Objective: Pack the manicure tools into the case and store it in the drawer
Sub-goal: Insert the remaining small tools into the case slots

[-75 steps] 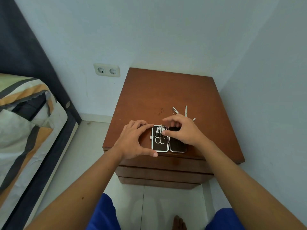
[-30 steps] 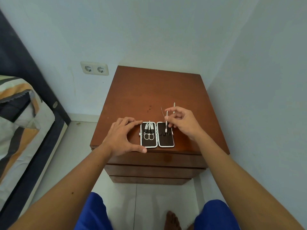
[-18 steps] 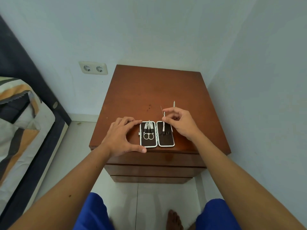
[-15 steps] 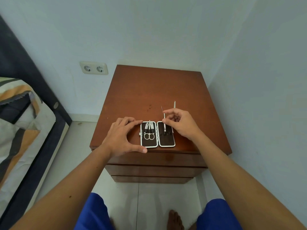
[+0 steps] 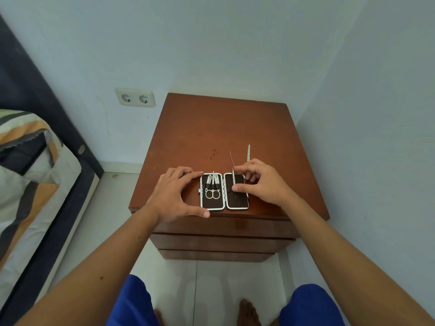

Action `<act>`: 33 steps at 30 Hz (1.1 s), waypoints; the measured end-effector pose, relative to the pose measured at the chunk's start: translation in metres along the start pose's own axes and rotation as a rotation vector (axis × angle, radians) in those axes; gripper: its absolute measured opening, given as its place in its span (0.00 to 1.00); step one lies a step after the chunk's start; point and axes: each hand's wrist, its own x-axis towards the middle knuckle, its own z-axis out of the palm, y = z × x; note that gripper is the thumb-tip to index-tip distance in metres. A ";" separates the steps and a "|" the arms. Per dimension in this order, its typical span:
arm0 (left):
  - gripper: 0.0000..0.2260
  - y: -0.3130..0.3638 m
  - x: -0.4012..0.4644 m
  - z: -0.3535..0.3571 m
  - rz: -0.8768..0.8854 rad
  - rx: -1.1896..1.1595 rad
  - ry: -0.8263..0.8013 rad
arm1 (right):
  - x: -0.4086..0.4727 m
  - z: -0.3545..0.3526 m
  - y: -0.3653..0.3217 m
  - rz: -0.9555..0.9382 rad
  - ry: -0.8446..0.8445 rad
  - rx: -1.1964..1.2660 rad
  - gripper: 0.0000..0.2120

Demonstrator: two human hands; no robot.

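Two halves of your open case (image 5: pixel 224 192) lie flat at the near edge of the tabletop (image 5: pixel 211 128), directly between your hands. The half beside your left hand (image 5: pixel 173 196) holds small scissors (image 5: pixel 212 194) and two dark-handled tools above them. The half under your right hand (image 5: pixel 263 182) takes the thin metal tool (image 5: pixel 233 182) in your grip: thumb and forefinger are pinched shut on it, its lower end lying on the dark lining. Your left grip is spread, thumb and forefinger bracing the near and far corners of the case without closing on it. Beyond your right fingers, two more loose tools, a fine wire-like pick (image 5: pixel 231 157) and a flat file (image 5: pixel 248 151), lie on the tabletop outside the case. The drawers (image 5: pixel 223 243) below are closed.
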 end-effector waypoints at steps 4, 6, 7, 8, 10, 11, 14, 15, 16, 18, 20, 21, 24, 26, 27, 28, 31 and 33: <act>0.54 0.000 0.000 -0.001 -0.002 -0.003 -0.003 | 0.000 -0.006 -0.004 0.011 -0.089 -0.025 0.35; 0.54 0.000 0.000 -0.001 -0.003 -0.005 -0.003 | 0.003 -0.008 -0.005 -0.001 -0.122 -0.050 0.38; 0.54 0.000 0.000 0.000 -0.002 -0.005 -0.001 | 0.005 -0.009 -0.006 -0.013 -0.132 -0.066 0.38; 0.54 0.000 0.000 0.000 -0.001 -0.004 0.001 | 0.006 -0.009 -0.006 -0.023 -0.140 -0.080 0.38; 0.54 0.000 0.000 0.000 0.000 -0.002 0.002 | 0.007 -0.010 -0.006 -0.036 -0.150 -0.105 0.38; 0.54 0.000 0.000 0.000 0.001 -0.001 0.003 | 0.008 -0.010 -0.007 -0.042 -0.152 -0.121 0.39; 0.53 0.000 0.000 -0.001 0.003 -0.003 0.004 | 0.008 -0.012 -0.010 -0.064 -0.165 -0.167 0.42; 0.53 0.000 0.000 0.000 0.003 -0.003 0.003 | 0.009 -0.013 -0.011 -0.064 -0.174 -0.174 0.43; 0.53 0.000 0.000 0.000 0.003 -0.002 0.002 | 0.010 -0.013 -0.012 -0.062 -0.185 -0.179 0.42; 0.54 0.000 0.000 0.000 0.002 -0.001 0.002 | 0.011 -0.014 -0.013 -0.051 -0.198 -0.192 0.41; 0.53 0.000 0.000 0.000 0.003 0.001 0.005 | 0.010 -0.014 -0.015 -0.048 -0.204 -0.200 0.40; 0.53 0.000 0.000 0.000 0.005 0.002 0.007 | 0.009 -0.014 -0.015 -0.054 -0.205 -0.203 0.39; 0.53 -0.001 0.000 0.000 0.005 0.001 0.007 | 0.005 -0.013 -0.016 -0.061 -0.205 -0.214 0.37; 0.53 -0.001 0.000 0.000 0.005 0.002 0.007 | 0.002 -0.012 -0.017 -0.054 -0.200 -0.214 0.37; 0.53 -0.001 0.000 0.001 0.006 0.006 0.006 | 0.001 -0.012 -0.016 -0.052 -0.196 -0.209 0.37; 0.53 -0.001 0.000 0.001 0.007 0.009 0.005 | -0.001 -0.011 -0.016 -0.052 -0.194 -0.202 0.36; 0.54 -0.002 0.001 0.001 0.003 0.010 0.002 | -0.004 -0.010 -0.015 -0.055 -0.195 -0.192 0.36; 0.54 -0.002 0.001 0.001 0.002 0.009 0.000 | -0.006 -0.009 -0.015 -0.053 -0.194 -0.180 0.35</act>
